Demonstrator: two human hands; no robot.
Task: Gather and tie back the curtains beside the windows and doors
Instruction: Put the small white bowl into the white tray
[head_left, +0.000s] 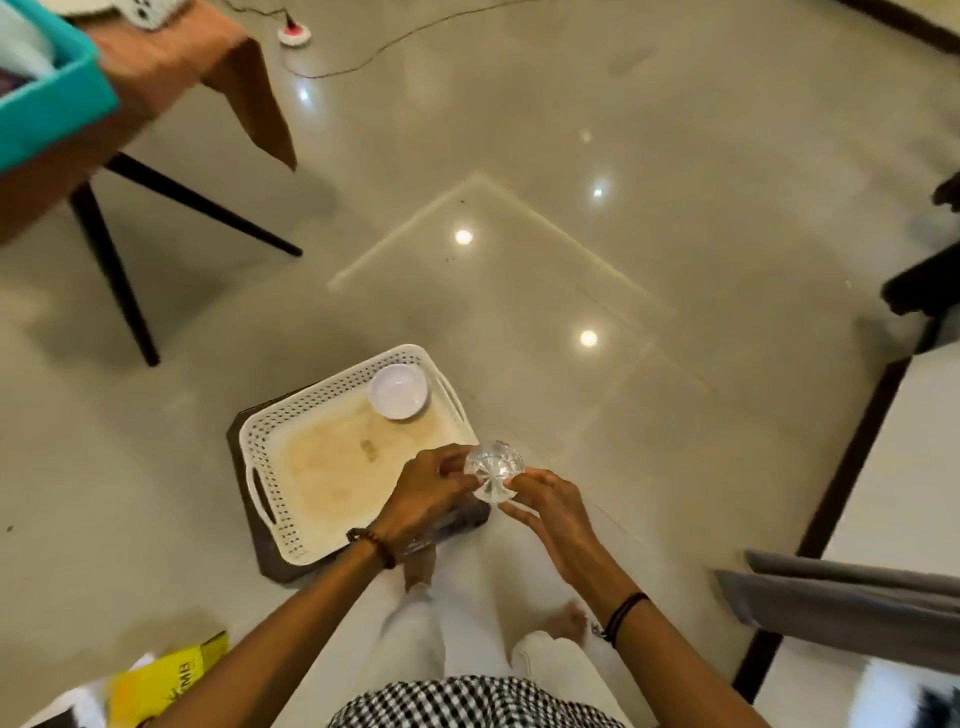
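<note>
- Over the white tray's near corner, both hands hold a clear glass.
- Left hand fingers curl round its left side.
- Right hand fingertips pinch its right side.
- Grey curtain lies at far right, well apart.
- White bowl sits in the tray.

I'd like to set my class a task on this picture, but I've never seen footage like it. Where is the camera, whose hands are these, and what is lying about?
There is no machine here. A person wears one wide-angle camera on the head, which looks down at their own arms and the glossy floor. The left hand and right hand together hold a small clear cut glass. Beneath them a white perforated tray sits on a low dark stand, with a white bowl in the tray's far corner. A grey curtain shows at the lower right; neither hand touches it.
</note>
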